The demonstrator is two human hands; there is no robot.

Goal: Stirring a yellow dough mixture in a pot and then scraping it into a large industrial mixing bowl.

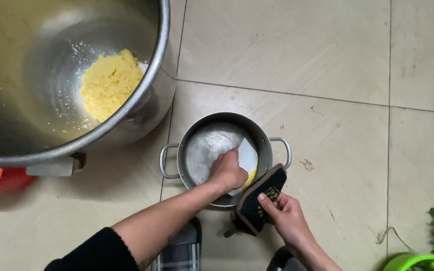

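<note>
Small steel pot [212, 145] on tiled floor [327, 150]: rigid, likely slick, so right hand [287, 213] clamps rim through dark mitt [262, 198]; left hand [227, 170] fisted on white scraper [248, 154] inside.

Black sleeve [99, 251] pushed up left forearm; plaid slippers [179, 251], seemingly.

On the tiled floor [327, 60], the left hand [228, 171] presses a white scraper [247, 155] inside a small steel pot [217, 145]; the right hand [287, 213] grips a dark slipper [259, 200] against its rim.
</note>
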